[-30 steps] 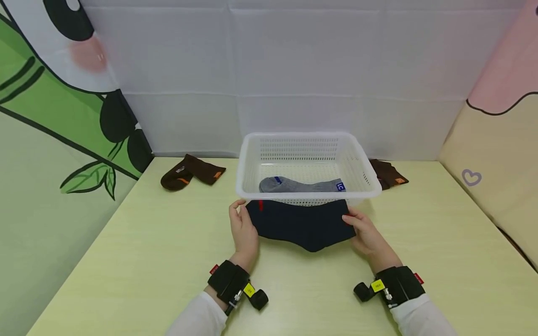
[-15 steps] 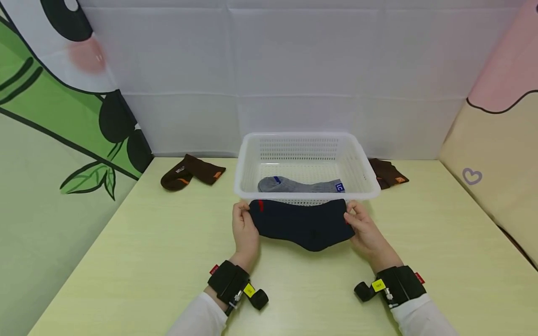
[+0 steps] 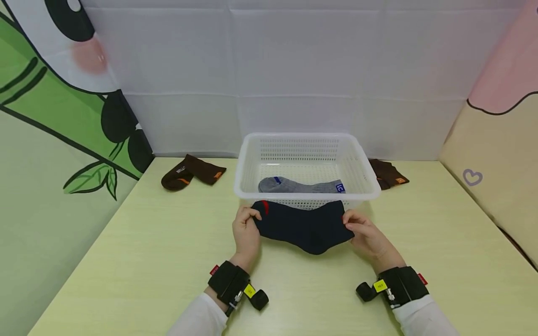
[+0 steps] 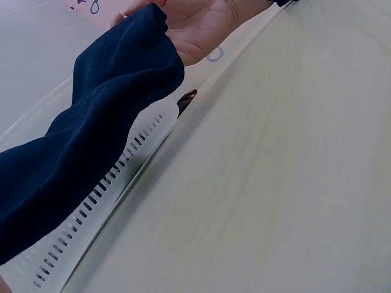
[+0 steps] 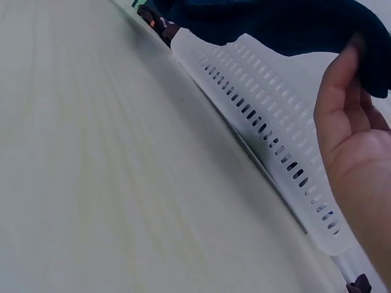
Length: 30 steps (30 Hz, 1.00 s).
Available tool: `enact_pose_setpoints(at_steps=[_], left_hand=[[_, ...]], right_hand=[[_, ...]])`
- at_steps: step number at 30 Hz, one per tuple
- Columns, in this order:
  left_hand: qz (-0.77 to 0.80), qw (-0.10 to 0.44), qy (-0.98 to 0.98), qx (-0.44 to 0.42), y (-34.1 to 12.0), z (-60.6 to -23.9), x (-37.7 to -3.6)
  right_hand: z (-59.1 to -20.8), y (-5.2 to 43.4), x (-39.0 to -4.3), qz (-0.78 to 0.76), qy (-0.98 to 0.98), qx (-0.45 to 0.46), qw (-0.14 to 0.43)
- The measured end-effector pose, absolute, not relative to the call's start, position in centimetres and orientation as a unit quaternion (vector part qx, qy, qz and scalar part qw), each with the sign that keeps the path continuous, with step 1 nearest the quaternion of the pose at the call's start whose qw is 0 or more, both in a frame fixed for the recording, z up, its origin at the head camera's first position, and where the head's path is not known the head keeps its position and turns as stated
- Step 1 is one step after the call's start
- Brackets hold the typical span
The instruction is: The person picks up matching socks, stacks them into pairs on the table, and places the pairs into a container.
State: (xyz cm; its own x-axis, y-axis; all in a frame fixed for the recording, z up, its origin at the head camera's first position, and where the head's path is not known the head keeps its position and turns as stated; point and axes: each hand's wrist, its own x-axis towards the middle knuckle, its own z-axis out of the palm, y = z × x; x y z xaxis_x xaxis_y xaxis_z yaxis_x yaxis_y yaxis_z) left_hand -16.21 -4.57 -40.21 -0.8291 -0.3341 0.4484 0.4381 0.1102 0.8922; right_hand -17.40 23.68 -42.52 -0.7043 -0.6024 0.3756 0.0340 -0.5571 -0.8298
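Note:
A dark navy sock [image 3: 304, 226] with a red mark near its left end is stretched sideways between both hands, lifted off the table in front of the basket. My left hand [image 3: 245, 233] grips its left end, fingers bent over the fabric. At the other end, my right hand [image 3: 370, 235] pinches the sock between thumb and fingers. The right wrist view shows that thumb [image 5: 342, 70] against the dark cloth. Inside the white perforated basket [image 3: 308, 135] lies a grey sock [image 3: 300, 185] with blue marks.
Left of the basket, a brown sock [image 3: 193, 171] with orange marks lies on the pale table [image 3: 168, 261]. Another brown sock [image 3: 388, 173] lies at the right, partly hidden by the basket. A white sheet [image 3: 294, 56] hangs behind.
The sock's left end has shifted slightly right, and the left fingers have curled over it. The right fingers have changed their hold a little. The basket and other socks stay put.

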Motion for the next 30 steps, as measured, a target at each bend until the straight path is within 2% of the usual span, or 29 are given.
enact_pose_setpoints(at_steps=[8, 11, 19, 30], left_hand=[[-0.656, 0.284, -0.695, -0.083, -4.8, -42.4, -17.2], [-0.648, 0.289, -0.700, -0.076, -4.9, -43.1, -17.6], [-0.653, 0.315, -0.686, -0.059, -4.9, -43.5, -17.7], [-0.644, 0.295, -0.703, -0.064, -4.8, -42.6, -17.3]], right_hand=[[-42.3, 24.0, -17.7, -0.806, 0.419, -0.357, 0.217], [-42.2, 24.1, -17.7, -0.805, 0.414, -0.365, 0.218], [-42.4, 24.4, -17.7, -0.790, 0.460, -0.366, 0.177], [-42.0, 24.6, -17.5, -0.787, 0.493, -0.334, 0.160]])
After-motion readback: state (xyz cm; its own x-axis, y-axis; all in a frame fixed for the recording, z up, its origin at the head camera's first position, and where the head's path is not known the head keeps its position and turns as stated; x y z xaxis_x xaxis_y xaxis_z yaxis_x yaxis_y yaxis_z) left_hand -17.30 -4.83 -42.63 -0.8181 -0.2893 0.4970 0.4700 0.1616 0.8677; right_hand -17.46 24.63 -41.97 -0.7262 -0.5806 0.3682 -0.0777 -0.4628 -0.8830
